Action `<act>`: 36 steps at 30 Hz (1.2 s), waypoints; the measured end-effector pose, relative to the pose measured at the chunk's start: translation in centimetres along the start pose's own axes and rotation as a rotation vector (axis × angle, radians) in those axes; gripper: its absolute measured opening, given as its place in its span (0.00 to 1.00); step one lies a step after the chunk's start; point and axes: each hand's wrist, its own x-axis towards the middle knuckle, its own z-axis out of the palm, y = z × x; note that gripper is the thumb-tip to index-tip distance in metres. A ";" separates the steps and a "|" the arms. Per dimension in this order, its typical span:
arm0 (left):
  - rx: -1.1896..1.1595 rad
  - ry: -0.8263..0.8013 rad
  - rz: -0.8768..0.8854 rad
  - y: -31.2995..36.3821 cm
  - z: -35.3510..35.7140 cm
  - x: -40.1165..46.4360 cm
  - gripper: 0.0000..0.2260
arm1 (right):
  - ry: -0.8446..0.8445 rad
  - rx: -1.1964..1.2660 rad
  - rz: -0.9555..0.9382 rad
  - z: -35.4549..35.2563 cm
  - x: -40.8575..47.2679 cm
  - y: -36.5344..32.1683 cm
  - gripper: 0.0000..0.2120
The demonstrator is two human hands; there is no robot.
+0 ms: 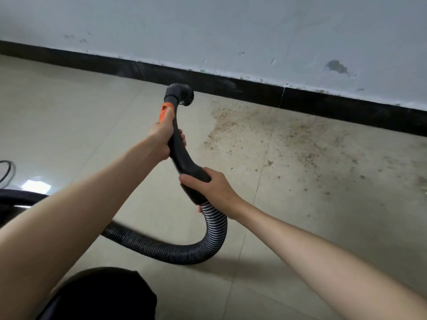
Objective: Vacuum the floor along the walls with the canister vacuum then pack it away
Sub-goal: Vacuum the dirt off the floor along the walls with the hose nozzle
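- Beige tiled floor (80, 116) meets a pale, scuffed wall (208, 31) along a black skirting board (231, 85); both run off the frame at left and right.
- Left hand (163, 139): fingers wrapped fully round the upper part of the black curved handle (182, 155), thumb laid along the orange collar (166, 112). Only the fingertips show past the far side of the handle.
- Right hand (208, 188): closed round the lower cuff of the same handle, just where it joins the ribbed hose (215, 229). Thumb on top; fingers mostly hidden behind the cuff, one fingertip visible at the hose junction.
- Round brush nozzle (181, 93) sits at the top of the handle, bristles pointing right and down, close to the skirting board. Contact with floor or board cannot be told from this angle.
- Hose loops down from the cuff, curves across the floor and passes behind the left forearm.
- Dark rounded shape (13, 199) at left edge, largely hidden by the forearm and cut off; possibly the canister body.
- Thin dark cable (8, 168) at left edge, cut off.
- Brown debris (265, 135) scattered over tiles to the right of the nozzle, along the skirting; finer specks blur out toward the right edge.
- Black rounded form (104, 294) at the bottom, cropped; not identifiable.
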 end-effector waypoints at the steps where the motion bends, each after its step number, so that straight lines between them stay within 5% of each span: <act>1: -0.024 -0.017 -0.005 -0.2 -0.2 -0.3 0.22 | -0.064 0.050 0.040 -0.2 -0.2 -0.3 0.18; 8: -0.076 -0.276 0.058 -0.5 -1.4 -0.5 0.23 | -0.286 0.235 0.240 -0.2 -0.8 -0.5 0.27; 13: -0.196 -0.215 0.115 0.8 -1.5 0.2 0.25 | -0.041 -0.014 0.029 -1.8 -1.2 2.2 0.14; 17: -0.305 -0.155 0.090 0.7 -0.7 1.3 0.26 | 0.116 -0.127 -0.021 -2.7 0.1 2.0 0.17; 25: -0.442 -0.080 -0.128 -4.5 1.3 2.0 0.21 | -0.122 -0.233 0.403 -8.5 -1.3 -0.8 0.34; 30: -0.488 -0.228 -0.119 -6.3 -1.4 3.3 0.22 | -0.266 -0.065 0.584 -6.1 -1.1 0.7 0.24; 36: -0.470 -0.236 -0.083 -6.4 -3.3 4.8 0.24 | -0.209 -0.086 0.472 -4.3 0.1 2.3 0.24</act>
